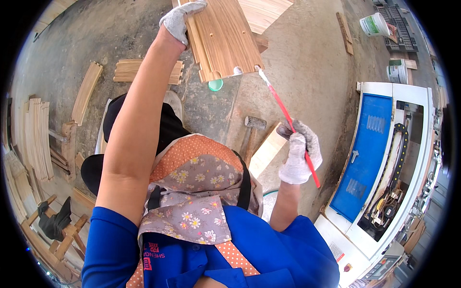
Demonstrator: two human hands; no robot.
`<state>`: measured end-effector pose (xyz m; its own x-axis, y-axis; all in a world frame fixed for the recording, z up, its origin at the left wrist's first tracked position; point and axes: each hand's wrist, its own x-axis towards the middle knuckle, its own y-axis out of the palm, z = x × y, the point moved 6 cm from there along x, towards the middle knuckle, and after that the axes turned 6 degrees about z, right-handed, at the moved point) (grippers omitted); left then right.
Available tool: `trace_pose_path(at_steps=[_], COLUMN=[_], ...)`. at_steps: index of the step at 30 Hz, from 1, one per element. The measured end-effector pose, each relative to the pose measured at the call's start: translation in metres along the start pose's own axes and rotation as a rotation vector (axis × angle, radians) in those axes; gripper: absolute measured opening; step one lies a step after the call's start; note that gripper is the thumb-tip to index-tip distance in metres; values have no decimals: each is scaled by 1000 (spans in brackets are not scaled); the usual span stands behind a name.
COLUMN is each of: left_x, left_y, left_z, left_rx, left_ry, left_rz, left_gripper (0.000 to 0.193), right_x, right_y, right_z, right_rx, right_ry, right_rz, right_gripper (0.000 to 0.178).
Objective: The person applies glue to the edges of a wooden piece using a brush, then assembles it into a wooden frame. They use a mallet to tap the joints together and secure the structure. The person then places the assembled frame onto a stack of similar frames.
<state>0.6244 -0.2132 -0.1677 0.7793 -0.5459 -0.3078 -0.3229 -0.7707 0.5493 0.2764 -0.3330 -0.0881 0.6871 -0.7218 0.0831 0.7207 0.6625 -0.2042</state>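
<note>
My left hand [180, 20], in a white work glove, grips the upper left edge of a wooden panel [223, 38] and holds it up in front of me. Small holes dot the panel's face, and notches run along its lower edge. White glue [237, 70] sits in one of those notches. In my gloved right hand [301, 152] is a thin red glue brush [283, 106], pinched near its lower part. Its white-coated tip touches the panel's lower right corner. Below the panel, partly covered by it, a small green-rimmed cup [215, 85] shows.
On the floor by my knees lie a mallet [254, 123] and a pale board [267, 150]. More slotted boards [87, 91] and stacked strips [38, 137] are at left. A white and blue machine [365, 153] stands at right, with white buckets [374, 25] beyond it.
</note>
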Motion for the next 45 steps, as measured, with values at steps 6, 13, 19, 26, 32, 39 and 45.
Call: trace_pose_path(at_steps=[6, 13, 19, 26, 32, 39, 45], left_x=[8, 21, 17, 9, 1, 0, 0], left_y=[-11, -14, -16, -4, 1, 4, 3], left_z=[1, 10, 10, 8, 6, 6, 6], left_rx=[-64, -54, -108, -116, -98, -73, -60], left_ry=[16, -2, -35, -74, -62, -65, -66], left_rz=[51, 72, 93, 50, 69, 70, 64], left_gripper=[26, 25, 27, 29, 31, 33, 34], right_x=[-3, -2, -2, -17, -22, -19, -20], right_y=[8, 14, 8, 2, 28, 48, 49], right_z=[11, 28, 24, 40, 44, 49, 52], right_rx=[-245, -406, -396, -107, -155, -312, -295], right_ry=[-193, -307, -286, -363, -319, -435, -361], right_rz=[100, 113, 116, 126, 282, 335, 320], right_gripper=[21, 15, 18, 20, 17, 19, 24])
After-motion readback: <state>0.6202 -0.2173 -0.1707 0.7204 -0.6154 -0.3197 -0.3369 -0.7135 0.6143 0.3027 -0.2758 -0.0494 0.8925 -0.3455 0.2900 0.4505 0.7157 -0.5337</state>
